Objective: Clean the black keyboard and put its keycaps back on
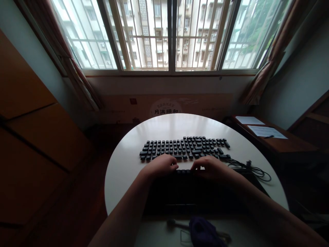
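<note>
A black keyboard base (pixel 174 192) lies in front of me on a white round table, with a few keycaps (pixel 183 171) seated along its far edge. My left hand (pixel 163 165) is curled over the left part of that edge, its fingertips drawn together. From the right, my right hand (pixel 208 166) reaches the same edge, thumb and fingers pinched close to the seated keycaps. What either hand pinches, if anything, is hidden or too small to tell. Just beyond both hands, many loose black keycaps (pixel 176 144) are laid out in keyboard-like rows.
A coiled black cable (pixel 254 169) lies at the right of the white table (pixel 123 164). Nearest me are a purple object (pixel 203 231) and a dark brush-like tool (pixel 177 223). Papers (pixel 267 131) and a pen rest on a brown side table (pixel 293 145). A barred window stands behind.
</note>
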Demonstrator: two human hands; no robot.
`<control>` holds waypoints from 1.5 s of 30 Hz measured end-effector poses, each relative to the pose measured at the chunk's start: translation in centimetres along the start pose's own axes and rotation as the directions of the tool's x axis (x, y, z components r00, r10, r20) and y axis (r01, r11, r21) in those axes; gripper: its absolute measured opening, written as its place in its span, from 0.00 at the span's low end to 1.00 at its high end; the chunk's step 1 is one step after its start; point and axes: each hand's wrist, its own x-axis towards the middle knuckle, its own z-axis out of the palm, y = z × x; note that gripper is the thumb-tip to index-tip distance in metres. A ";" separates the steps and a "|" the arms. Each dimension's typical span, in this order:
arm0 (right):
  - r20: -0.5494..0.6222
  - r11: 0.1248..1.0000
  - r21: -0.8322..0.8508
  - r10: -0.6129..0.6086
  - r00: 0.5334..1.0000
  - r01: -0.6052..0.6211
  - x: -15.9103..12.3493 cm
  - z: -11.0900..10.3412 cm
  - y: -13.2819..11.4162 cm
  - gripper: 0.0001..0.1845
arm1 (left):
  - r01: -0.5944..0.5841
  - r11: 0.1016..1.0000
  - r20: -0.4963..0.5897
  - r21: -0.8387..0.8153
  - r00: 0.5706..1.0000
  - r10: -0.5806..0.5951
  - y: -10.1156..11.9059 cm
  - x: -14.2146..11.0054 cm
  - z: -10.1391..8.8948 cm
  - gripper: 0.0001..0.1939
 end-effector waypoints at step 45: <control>0.059 0.967 -0.252 0.051 0.997 -0.035 -0.4 -0.4 -1.8 0.11 | -0.008 1.000 -0.024 0.008 1.000 0.008 -0.4 0.2 0.5 0.14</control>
